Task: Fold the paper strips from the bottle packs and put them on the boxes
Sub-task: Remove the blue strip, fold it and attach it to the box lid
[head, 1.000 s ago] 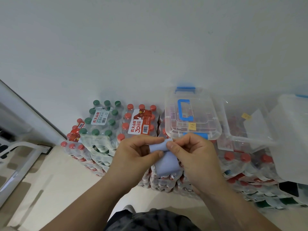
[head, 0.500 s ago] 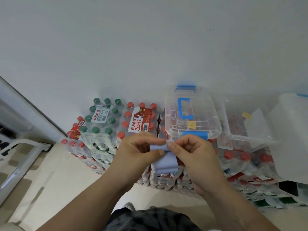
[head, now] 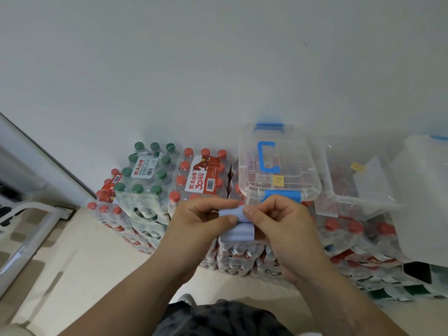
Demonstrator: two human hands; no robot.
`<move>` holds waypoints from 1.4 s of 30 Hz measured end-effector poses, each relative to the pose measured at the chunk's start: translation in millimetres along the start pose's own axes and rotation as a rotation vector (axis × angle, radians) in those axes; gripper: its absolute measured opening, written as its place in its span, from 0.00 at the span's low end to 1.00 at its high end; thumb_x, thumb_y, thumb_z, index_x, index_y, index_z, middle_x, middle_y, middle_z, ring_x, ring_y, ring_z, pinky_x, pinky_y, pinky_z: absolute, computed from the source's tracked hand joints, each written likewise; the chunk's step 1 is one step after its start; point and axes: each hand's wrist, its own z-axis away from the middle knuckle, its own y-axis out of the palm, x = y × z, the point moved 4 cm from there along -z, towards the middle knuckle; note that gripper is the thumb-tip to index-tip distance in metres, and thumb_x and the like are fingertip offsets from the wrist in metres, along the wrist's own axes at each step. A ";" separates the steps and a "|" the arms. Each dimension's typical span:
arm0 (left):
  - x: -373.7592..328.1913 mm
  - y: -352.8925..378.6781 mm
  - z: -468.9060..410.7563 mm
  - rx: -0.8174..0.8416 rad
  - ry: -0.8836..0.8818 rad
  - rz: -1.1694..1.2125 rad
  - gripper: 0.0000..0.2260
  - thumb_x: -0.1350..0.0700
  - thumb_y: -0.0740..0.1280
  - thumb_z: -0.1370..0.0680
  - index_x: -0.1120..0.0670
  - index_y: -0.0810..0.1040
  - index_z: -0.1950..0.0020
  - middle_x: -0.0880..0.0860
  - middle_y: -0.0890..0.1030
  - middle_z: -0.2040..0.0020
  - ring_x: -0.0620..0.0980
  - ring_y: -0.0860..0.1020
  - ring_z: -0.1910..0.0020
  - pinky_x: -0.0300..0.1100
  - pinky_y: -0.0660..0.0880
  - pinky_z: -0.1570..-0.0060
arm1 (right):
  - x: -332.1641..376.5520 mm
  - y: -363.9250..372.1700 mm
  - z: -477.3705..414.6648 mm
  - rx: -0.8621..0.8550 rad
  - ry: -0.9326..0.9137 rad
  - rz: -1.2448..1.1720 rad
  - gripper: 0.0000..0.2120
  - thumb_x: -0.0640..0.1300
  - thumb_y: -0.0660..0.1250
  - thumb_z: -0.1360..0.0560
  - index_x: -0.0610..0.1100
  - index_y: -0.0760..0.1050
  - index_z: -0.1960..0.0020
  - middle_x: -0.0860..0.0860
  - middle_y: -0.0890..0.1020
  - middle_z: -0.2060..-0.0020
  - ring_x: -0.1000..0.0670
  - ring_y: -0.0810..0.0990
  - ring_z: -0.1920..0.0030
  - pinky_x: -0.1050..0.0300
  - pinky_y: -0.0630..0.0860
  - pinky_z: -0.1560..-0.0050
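Here left hand and right hand pinch a soft, curved (pale blue) paper strip.

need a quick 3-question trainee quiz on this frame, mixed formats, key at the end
1. True or false: only the right hand holds the blue paper strip; the left hand is free.
2. The strip is: A) lying on the floor B) held up in front of the bottle packs C) inside a bag.
3. Fill in: the lid handle of the clear box is ___.
Key: 1 false, both hands pinch it. 2 B. 3 blue.
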 end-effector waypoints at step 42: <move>-57.5 -32.0 -151.6 0.649 0.060 -0.050 0.16 0.67 0.73 0.27 0.47 0.87 0.48 0.50 0.88 0.52 0.50 0.86 0.55 0.37 0.80 0.58 | 62.4 42.9 -77.0 -0.311 -0.042 0.161 0.11 0.36 0.76 0.28 0.52 0.85 0.52 0.52 0.88 0.62 0.54 0.86 0.64 0.63 0.81 0.62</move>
